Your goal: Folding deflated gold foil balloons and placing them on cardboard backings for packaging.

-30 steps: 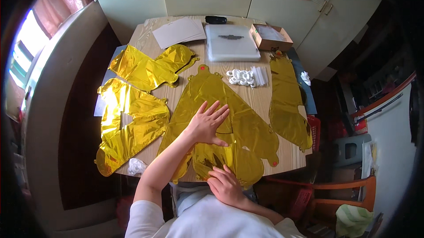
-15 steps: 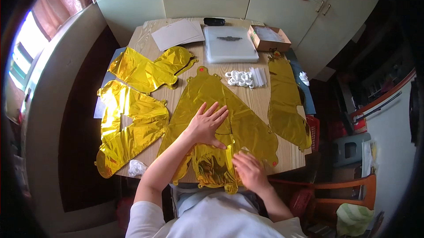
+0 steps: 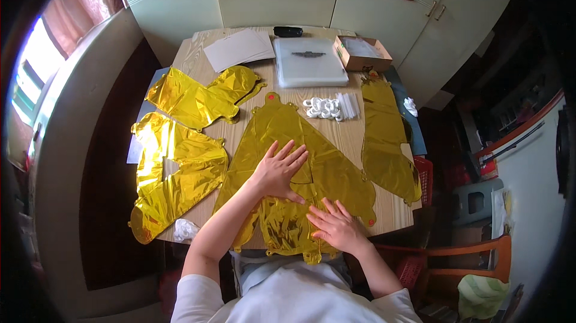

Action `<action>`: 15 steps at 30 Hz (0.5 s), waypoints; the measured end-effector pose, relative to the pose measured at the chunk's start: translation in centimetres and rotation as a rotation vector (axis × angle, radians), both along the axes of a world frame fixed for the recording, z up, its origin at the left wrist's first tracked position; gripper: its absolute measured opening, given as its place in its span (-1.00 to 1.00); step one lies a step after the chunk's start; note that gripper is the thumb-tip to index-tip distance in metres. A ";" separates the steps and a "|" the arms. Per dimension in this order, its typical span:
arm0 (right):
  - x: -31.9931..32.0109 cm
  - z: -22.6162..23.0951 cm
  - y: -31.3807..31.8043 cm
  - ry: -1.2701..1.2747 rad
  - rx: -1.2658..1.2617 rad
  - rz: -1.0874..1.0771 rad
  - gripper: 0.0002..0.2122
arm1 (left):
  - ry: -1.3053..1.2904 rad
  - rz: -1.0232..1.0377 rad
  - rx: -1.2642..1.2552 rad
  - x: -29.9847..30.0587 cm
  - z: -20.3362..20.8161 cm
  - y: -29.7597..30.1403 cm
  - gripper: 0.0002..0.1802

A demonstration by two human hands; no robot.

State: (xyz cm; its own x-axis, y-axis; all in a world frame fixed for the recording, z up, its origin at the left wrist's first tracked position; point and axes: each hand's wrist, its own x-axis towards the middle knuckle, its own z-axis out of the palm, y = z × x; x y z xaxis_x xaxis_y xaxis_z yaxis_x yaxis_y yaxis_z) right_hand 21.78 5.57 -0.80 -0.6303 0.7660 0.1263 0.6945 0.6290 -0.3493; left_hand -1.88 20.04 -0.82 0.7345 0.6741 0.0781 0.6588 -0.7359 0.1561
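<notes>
A large gold foil balloon, uninflated and roughly triangular, lies flat on the wooden table in front of me. Its near part is creased and hangs slightly over the table's front edge. My left hand rests on its middle with the fingers spread. Closer to me and to the right, my right hand lies on the foil, fingers apart. Neither hand grips anything. More flat gold foil balloons lie to the left, and another gold foil balloon lies along the right side.
At the back are grey cards, a stack of clear plastic bags, an open cardboard box and a black case. White ribbon rolls sit beside clear straws. Crumpled white tissue lies front left.
My right hand, bunched and blurred near the foil's front before, now lies spread on it, slightly higher. My left hand stays in place on the foil.
</notes>
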 end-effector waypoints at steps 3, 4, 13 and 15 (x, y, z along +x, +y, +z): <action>0.2 0.5 0.4 -0.068 -0.018 0.001 -0.43 | 0.016 -0.003 -0.004 0.0 0.1 0.0 0.40; 0.3 0.5 0.6 -0.099 -0.023 -0.002 -0.38 | 0.023 -0.004 -0.006 0.0 0.2 0.0 0.40; 0.5 1.0 2.3 -0.271 -0.053 0.013 -0.03 | 0.186 -0.161 0.034 1.0 0.1 -1.0 0.24; 0.4 1.3 2.2 -0.281 -0.081 0.016 0.00 | 0.143 -0.144 -0.004 1.2 0.0 -2.0 0.25</action>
